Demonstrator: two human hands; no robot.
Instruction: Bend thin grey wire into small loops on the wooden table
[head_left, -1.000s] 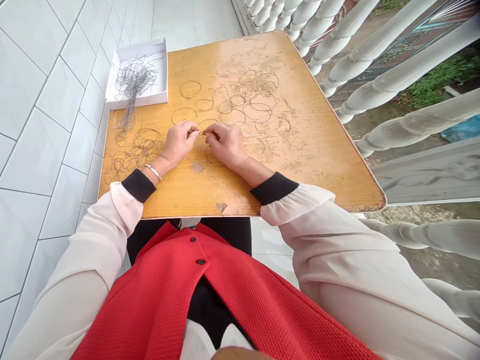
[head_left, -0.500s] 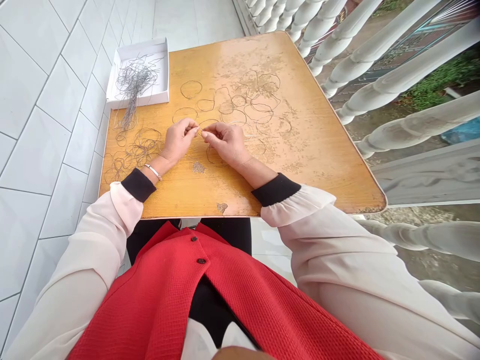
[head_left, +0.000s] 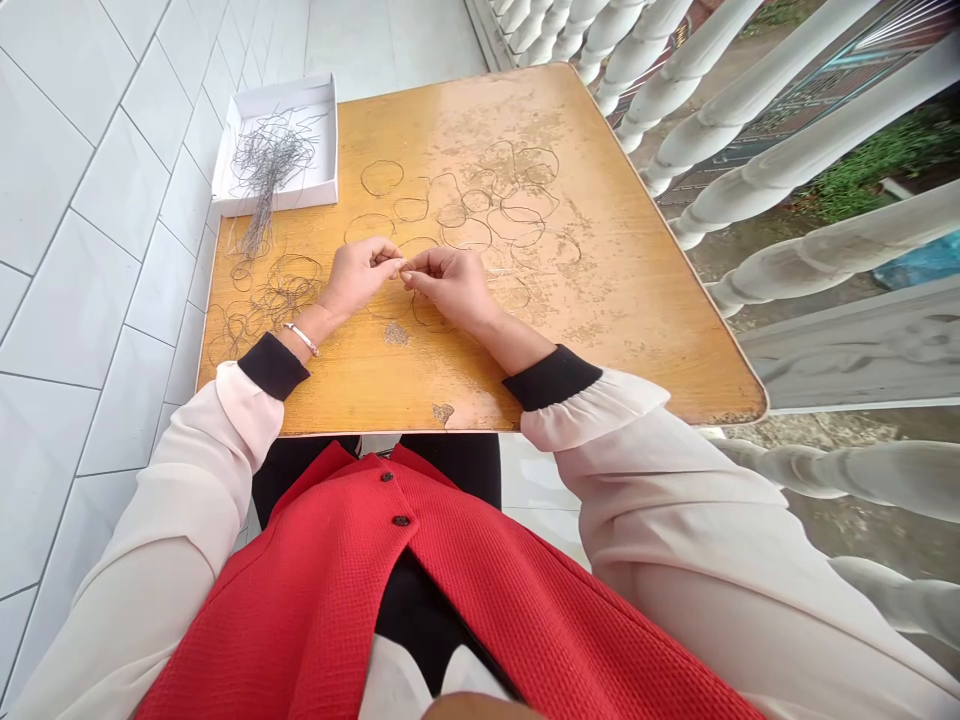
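My left hand (head_left: 361, 272) and my right hand (head_left: 452, 284) meet over the wooden table, fingertips nearly touching. Each pinches a thin wire whose ends are too fine to follow; part of a wire curve shows below the right fingers. Beyond my hands, several thin wire loops (head_left: 382, 178) lie spread on the tabletop, some overlapping. A tangled pile of wire loops (head_left: 289, 285) rests left of my left hand. At the back left, a bundle of dark wires (head_left: 268, 165) sits partly in a white box, its lower end hanging over the rim.
The white box (head_left: 315, 194) stands at the back left corner of the table (head_left: 615, 330). A tiled wall (head_left: 75, 250) runs along the left. White balusters (head_left: 810, 255) line the right side, beyond the table's edge.
The fingertips of both hands have come closer together. My left hand has turned slightly, its fingers now nearer the right ones.
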